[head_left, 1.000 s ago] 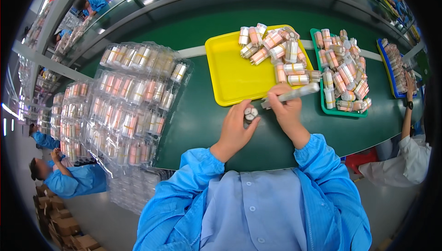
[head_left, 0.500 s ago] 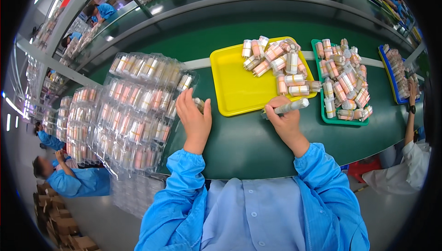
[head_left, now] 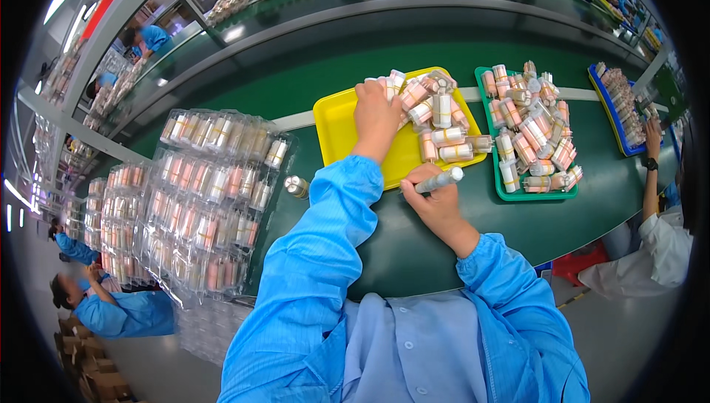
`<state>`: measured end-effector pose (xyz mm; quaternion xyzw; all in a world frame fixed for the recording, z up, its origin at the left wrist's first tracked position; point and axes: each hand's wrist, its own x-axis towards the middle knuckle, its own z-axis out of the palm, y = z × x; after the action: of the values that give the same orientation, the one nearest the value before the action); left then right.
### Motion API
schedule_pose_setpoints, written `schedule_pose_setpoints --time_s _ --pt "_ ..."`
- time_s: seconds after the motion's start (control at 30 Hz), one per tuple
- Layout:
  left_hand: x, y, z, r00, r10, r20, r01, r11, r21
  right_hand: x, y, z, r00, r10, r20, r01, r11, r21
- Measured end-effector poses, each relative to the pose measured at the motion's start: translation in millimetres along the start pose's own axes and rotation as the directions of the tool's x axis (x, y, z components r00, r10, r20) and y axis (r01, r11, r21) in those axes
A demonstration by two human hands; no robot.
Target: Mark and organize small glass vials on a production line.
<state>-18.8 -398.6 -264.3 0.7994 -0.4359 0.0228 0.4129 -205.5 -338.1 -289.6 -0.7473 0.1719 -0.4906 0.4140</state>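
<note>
Gripped in the right hand [head_left: 436, 207] is a white tube [head_left: 439, 180], fingers curled tight round its lower half. That hand rests low on the green belt [head_left: 414, 255], its forearm coming up from five o'clock in a blue sleeve. The tube lies nearly flat, long axis running from eight o'clock to two o'clock, its capped end pointing toward two, just off the near edge of the yellow tray [head_left: 336, 126].

Farther out, the left hand [head_left: 376, 118] stretches straight toward twelve o'clock, arm fully extended across the belt, and reaches over the tray. Its fingers close on a vial [head_left: 390, 85] at the near-left edge of the pile [head_left: 436, 118]; how firmly, I cannot tell.

At nine o'clock of the left sleeve a small silver cap [head_left: 297, 186] sits beside stacked clear packs [head_left: 207, 203]. At three o'clock of the yellow tray stands a green tray [head_left: 497, 174].
</note>
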Motion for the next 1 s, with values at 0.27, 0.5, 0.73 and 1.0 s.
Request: schedule_pose_setpoints --time_s 0.27,0.5,0.73,1.0 --pt "-101.1 0.7 -101.6 0.937 0.348 -0.009 -0.348 0.936 -0.059 9.3 -6.4 -13.2 0.995 -0.043 -0.087 0.038 0.997 -0.063" --pt "-176.7 -31.4 -88.1 0.948 0.254 0.192 -0.171 0.915 -0.366 6.2 -10.3 -8.4 0.998 -0.058 -0.039 0.057 0.998 -0.028" --pt "-177.9 -35.2 -82.2 0.941 0.278 0.195 -0.176 0.891 -0.419 4.2 -6.6 -3.5 0.996 -0.075 0.038 0.078 0.994 -0.079" --pt "-181.4 -31.5 -83.4 0.933 0.321 0.164 -0.239 0.891 -0.387 -1.0 -2.1 1.5 0.998 0.044 0.045 -0.041 0.997 -0.067"
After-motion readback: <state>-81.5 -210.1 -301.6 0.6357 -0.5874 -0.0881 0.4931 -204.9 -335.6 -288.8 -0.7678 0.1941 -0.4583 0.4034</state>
